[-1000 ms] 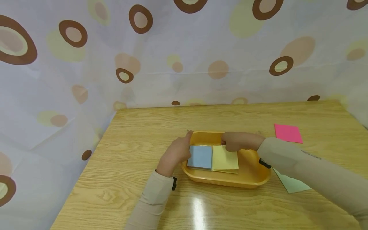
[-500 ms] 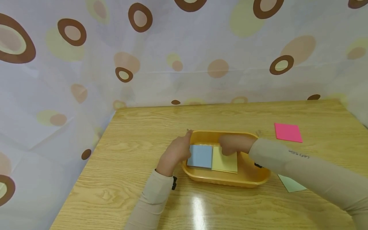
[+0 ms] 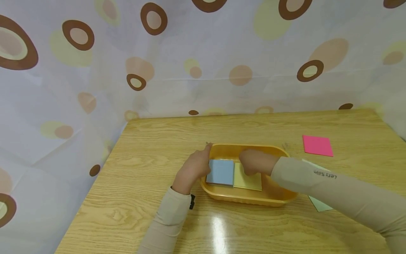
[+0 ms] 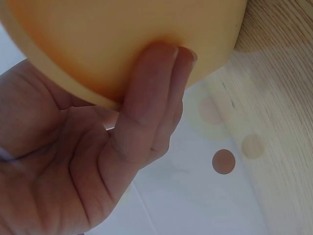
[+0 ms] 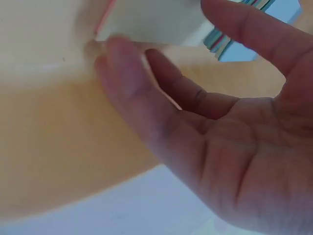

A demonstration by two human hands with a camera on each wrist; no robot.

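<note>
An orange plastic tray stands on the table. My left hand grips its left end; in the left wrist view the fingers lie curled against the tray wall. Inside, a stack of blue square notes sits beside yellow square notes. My right hand is over the yellow notes and hides their far part. In the right wrist view its thumb touches the notes' side, while the loosely bent fingers are at another edge, with a wide gap between thumb and fingers.
A pink square note lies on the table right of the tray. Pale green paper lies partly under the right forearm's line of sight. A patterned sheet hangs behind the wooden table.
My right hand has moved slightly left and nearer over the yellow notes. Their front edges, uneven before, now line up. The left hand has stayed on the tray.
</note>
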